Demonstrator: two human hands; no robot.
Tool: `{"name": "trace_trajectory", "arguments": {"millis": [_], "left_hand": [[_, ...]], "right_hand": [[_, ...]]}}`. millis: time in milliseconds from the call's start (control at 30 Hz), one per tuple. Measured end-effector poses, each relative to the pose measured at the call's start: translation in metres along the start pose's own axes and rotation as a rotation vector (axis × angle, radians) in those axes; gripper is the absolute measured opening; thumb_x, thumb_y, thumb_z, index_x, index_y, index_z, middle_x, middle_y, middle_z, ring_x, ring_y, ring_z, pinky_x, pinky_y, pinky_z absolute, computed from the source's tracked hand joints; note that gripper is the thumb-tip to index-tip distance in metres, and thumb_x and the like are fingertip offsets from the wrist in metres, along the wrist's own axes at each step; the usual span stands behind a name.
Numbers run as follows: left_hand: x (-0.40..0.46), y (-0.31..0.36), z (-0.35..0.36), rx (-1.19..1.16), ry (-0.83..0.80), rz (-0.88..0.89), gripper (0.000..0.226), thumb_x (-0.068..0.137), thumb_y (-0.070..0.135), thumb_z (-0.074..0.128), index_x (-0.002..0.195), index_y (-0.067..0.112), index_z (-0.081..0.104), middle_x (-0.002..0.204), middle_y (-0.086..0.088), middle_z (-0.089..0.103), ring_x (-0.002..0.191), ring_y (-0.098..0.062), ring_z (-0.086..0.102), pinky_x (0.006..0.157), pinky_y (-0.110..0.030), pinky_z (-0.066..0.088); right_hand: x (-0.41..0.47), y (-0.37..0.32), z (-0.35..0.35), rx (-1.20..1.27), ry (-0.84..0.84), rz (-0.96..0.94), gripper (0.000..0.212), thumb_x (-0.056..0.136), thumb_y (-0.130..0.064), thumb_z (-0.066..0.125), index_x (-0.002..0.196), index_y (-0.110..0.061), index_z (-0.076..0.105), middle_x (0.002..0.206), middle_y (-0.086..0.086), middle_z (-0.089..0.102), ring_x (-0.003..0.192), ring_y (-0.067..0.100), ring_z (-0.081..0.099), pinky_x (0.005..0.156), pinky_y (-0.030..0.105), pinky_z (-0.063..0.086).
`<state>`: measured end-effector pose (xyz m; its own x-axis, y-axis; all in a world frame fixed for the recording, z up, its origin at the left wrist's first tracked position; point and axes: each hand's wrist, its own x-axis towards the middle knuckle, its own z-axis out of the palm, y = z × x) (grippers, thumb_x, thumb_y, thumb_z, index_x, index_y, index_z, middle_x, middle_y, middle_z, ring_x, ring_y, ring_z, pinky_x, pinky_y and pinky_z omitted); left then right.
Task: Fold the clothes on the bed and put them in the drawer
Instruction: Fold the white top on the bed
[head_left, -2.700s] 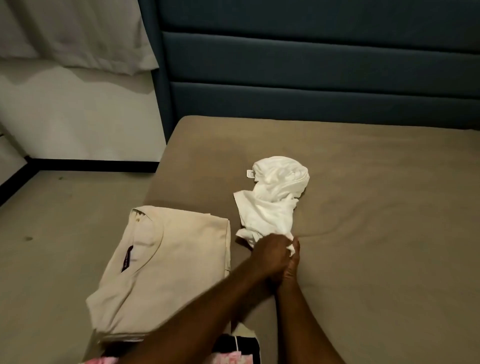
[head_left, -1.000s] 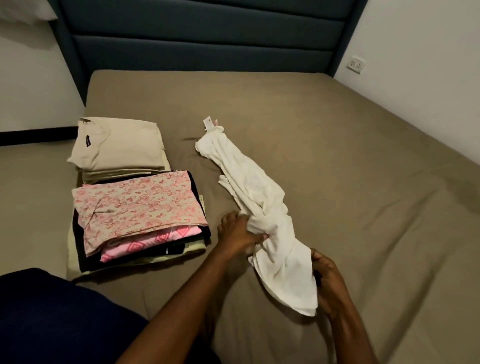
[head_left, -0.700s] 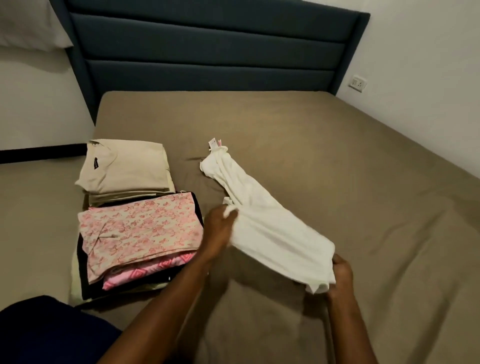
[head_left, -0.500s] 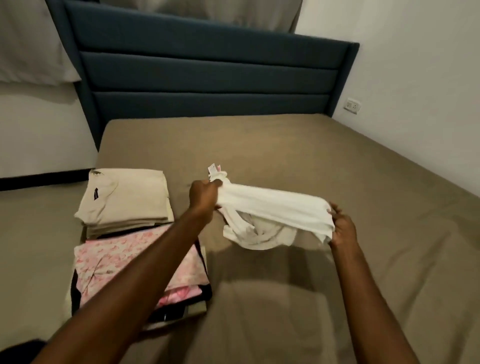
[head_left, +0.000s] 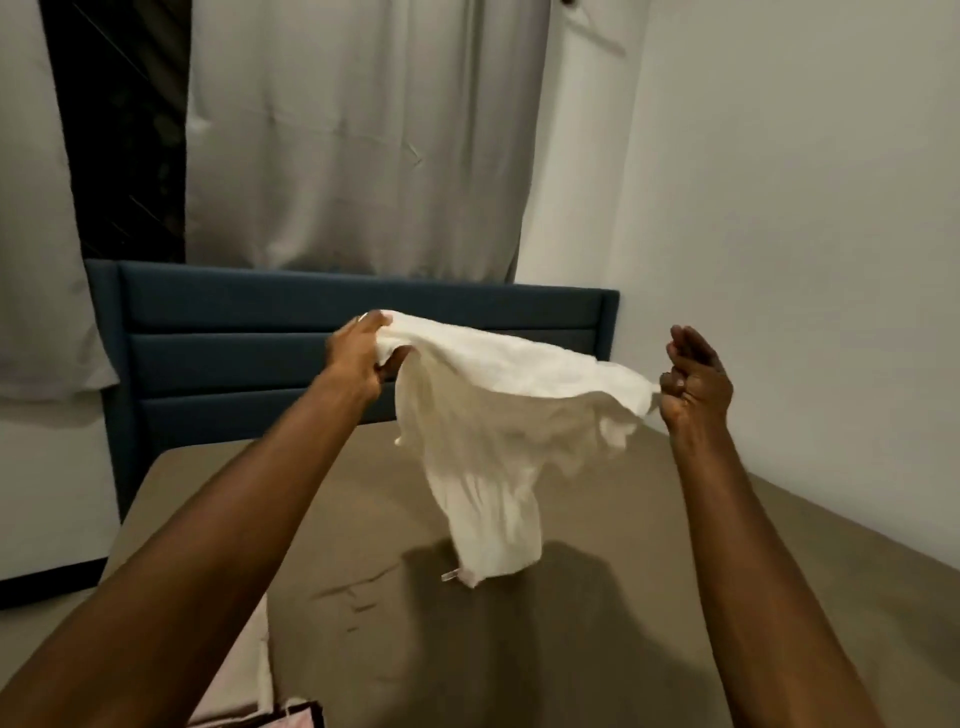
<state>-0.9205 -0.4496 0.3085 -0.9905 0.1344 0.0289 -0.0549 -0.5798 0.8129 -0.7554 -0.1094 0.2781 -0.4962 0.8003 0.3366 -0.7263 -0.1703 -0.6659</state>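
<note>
Above the bed (head_left: 675, 597), the white garment (head_left: 488, 415) is stretched nine-to-three (bulk hanging toward six), gripped by the left hand (head_left: 358, 356) and pinched by the right hand (head_left: 693, 382).

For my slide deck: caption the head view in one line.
Left hand and right hand hold a white garment stretched in the air above the bed.

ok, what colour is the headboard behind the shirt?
Dark blue headboard, with horizontal padded panels. Head view, the only one, shows it behind the white shirt.
</note>
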Motion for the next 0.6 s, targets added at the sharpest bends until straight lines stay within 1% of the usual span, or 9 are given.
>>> {"name": "trace_trajectory", "arguments": {"millis": [67, 167, 267, 300, 367, 433, 500, 567, 600], "left_hand": [[-0.017, -0.021, -0.03, 0.212, 0.041, 0.004, 0.01, 0.088, 0.004, 0.071, 0.097, 0.009, 0.07, 0.1, -0.015, 0.07, 0.078, -0.025, 0.068, 0.043, -0.028, 0.055], [-0.058, -0.085, -0.099, 0.481, 0.084, -0.087, 0.019, 0.083, 0.001, 0.075, 0.101, 0.005, 0.069, 0.095, -0.016, 0.069, 0.072, -0.025, 0.065, 0.042, -0.026, 0.051], [-0.111, -0.156, -0.168, 0.591, 0.067, -0.293, 0.022, 0.064, -0.003, 0.083, 0.081, 0.004, 0.071, 0.08, -0.013, 0.068, 0.072, -0.029, 0.064, 0.06, -0.031, 0.051], [-0.127, -0.176, -0.185, 0.629, 0.053, -0.354, 0.026, 0.051, -0.001, 0.085, 0.072, 0.005, 0.072, 0.077, -0.013, 0.068, 0.075, -0.03, 0.065, 0.064, -0.034, 0.051], [-0.157, -0.216, -0.219, 0.764, 0.026, -0.497, 0.036, 0.033, 0.004, 0.083, 0.067, 0.003, 0.071, 0.078, -0.014, 0.069, 0.081, -0.032, 0.068, 0.068, -0.037, 0.052], [-0.186, -0.24, -0.238, 0.859, -0.018, -0.612, 0.043, 0.045, -0.002, 0.089, 0.083, -0.003, 0.07, 0.086, -0.014, 0.064, 0.09, -0.034, 0.068, 0.068, -0.035, 0.051], [-0.205, -0.25, -0.249, 0.856, 0.004, -0.618, 0.034, 0.063, -0.009, 0.085, 0.092, -0.005, 0.067, 0.093, -0.015, 0.062, 0.096, -0.037, 0.066, 0.066, -0.034, 0.051], [-0.214, -0.251, -0.255, 0.804, 0.045, -0.576, 0.028, 0.068, -0.01, 0.082, 0.082, 0.0, 0.06, 0.089, -0.016, 0.063, 0.085, -0.033, 0.064, 0.062, -0.032, 0.049], [-0.217, -0.252, -0.257, 0.795, 0.058, -0.543, 0.031, 0.067, -0.009, 0.083, 0.082, 0.002, 0.059, 0.088, -0.015, 0.065, 0.08, -0.029, 0.063, 0.06, -0.03, 0.048]], "right_hand": [[-0.023, -0.006, -0.025, -0.124, -0.002, -0.002, 0.033, 0.085, 0.019, 0.058, 0.095, -0.008, 0.073, 0.096, 0.011, 0.077, 0.074, 0.013, 0.07, 0.042, 0.017, 0.033], [-0.082, 0.045, -0.092, -0.355, 0.044, 0.087, 0.023, 0.086, 0.013, 0.065, 0.093, -0.008, 0.072, 0.098, 0.018, 0.074, 0.065, 0.013, 0.063, 0.042, 0.016, 0.033], [-0.179, 0.135, -0.165, -0.609, 0.01, 0.472, 0.006, 0.095, -0.002, 0.065, 0.097, -0.006, 0.069, 0.093, 0.014, 0.075, 0.065, 0.023, 0.059, 0.049, 0.023, 0.049], [-0.214, 0.167, -0.187, -0.74, -0.001, 0.583, 0.009, 0.095, -0.01, 0.07, 0.102, -0.004, 0.068, 0.094, 0.011, 0.073, 0.071, 0.024, 0.061, 0.054, 0.026, 0.052], [-0.289, 0.221, -0.233, -1.158, -0.067, 0.625, 0.041, 0.086, -0.034, 0.082, 0.116, -0.011, 0.065, 0.111, 0.008, 0.066, 0.093, 0.021, 0.062, 0.073, 0.03, 0.053], [-0.33, 0.258, -0.248, -1.45, -0.098, 0.603, 0.065, 0.085, -0.053, 0.076, 0.135, -0.014, 0.061, 0.137, 0.011, 0.058, 0.122, 0.03, 0.054, 0.099, 0.042, 0.046], [-0.356, 0.272, -0.248, -1.628, -0.057, 0.572, 0.062, 0.085, -0.042, 0.079, 0.129, -0.002, 0.063, 0.135, 0.025, 0.057, 0.12, 0.042, 0.053, 0.098, 0.051, 0.045], [-0.364, 0.262, -0.229, -1.676, 0.021, 0.577, 0.055, 0.077, -0.027, 0.086, 0.11, 0.008, 0.062, 0.113, 0.032, 0.059, 0.103, 0.045, 0.054, 0.089, 0.051, 0.047], [-0.365, 0.253, -0.224, -1.657, 0.071, 0.575, 0.05, 0.079, -0.025, 0.085, 0.106, 0.01, 0.061, 0.109, 0.033, 0.059, 0.101, 0.045, 0.054, 0.089, 0.051, 0.047]]}}
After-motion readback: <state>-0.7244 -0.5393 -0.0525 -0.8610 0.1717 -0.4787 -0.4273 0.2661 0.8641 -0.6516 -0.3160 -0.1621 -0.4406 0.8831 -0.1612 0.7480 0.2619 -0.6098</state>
